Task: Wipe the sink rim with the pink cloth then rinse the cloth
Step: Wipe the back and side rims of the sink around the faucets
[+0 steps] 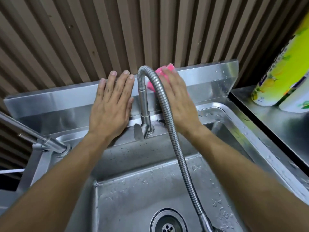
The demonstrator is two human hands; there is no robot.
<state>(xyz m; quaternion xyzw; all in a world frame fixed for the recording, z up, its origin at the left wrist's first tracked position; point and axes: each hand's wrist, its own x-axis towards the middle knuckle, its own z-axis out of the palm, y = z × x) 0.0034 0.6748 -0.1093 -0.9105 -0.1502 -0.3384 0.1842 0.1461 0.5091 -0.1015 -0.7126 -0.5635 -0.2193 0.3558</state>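
Wiping: right hand [173, 99] lies flat, fingers straight, pressing the pink cloth [164, 71] against the sink's raised back rim [209, 77].
Left hand [112, 104]: spread flat on that rim.
Basin [137, 190]: wet steel, droplets.
Wall [83, 30]: brown corrugated sheet.

Behind everything, a brown corrugated wall [83, 39]. At right, on a steel counter [275, 121], two yellow-green printed rolls [282, 71] leaning side by side. At centre, a flexible steel faucet [168, 124] arching from far to near, lever [138, 133] at its base. At left, a second tap [43, 141]. Near bottom, a round drain [168, 223].
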